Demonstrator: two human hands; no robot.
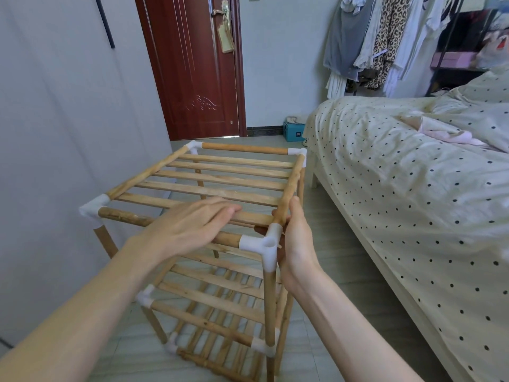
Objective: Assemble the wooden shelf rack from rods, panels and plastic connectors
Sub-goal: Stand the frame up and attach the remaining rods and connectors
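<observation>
the wooden shelf rack (pixel 220 244) is standing upright on the tiled floor (pixel 330 244), between a pale wall on the left and a bed (pixel 399 175) with a dotted cover on the right. its top slatted panel (pixel 220 186) is sitting level inside four rods joined by white plastic connectors, and lower tiers of slats are showing beneath it.

the left hand (pixel 190 224) is lying flat, fingers straight and together, palm down across the near top rod (pixel 154 220) and the nearest slat, gripping nothing. the right hand (pixel 294 238) is wrapping around the near right corner from the outside, its thumb lying up along the right side rod (pixel 289 188) and its fingers curling behind the corner connector (pixel 264 244), just where the upright leg (pixel 270 299) is entering it from below. that connector's top socket is showing open and round.

behind the rack a dark red door (pixel 192 67) is closed, a teal box (pixel 294 132) is sitting on the floor by the bed's end, and clothes (pixel 371 37) are hanging on a rail at the far right
</observation>
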